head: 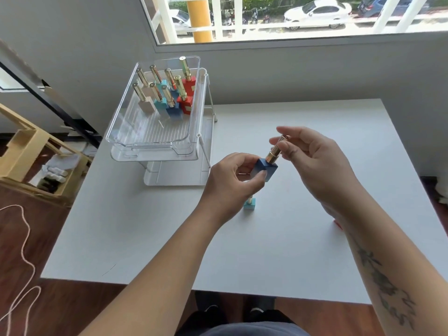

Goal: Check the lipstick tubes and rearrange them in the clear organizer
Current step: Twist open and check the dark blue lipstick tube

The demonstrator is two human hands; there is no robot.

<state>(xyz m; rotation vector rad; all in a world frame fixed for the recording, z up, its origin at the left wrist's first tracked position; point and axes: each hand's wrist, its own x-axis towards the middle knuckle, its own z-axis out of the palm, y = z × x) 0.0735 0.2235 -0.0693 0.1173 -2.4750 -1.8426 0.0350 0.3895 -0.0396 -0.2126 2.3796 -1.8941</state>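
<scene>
left hand [230, 177] pinches the dark blue lipstick tube [263, 169] by its square base over the table [315, 251]; right hand [312, 156] pinches its gold cap (gold marks on the red tubes [186, 103] in the clear organizer [150, 144] too blurred to read).

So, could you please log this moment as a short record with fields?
left hand: grips the square base of the dark blue lipstick tube
right hand: pinches that tube's gold cap
clear organizer: on the rack, holds upright tubes in beige, light blue, dark blue and red
light blue tube: stands on the table below the hands
red item: beside the right forearm, mostly hidden
</scene>
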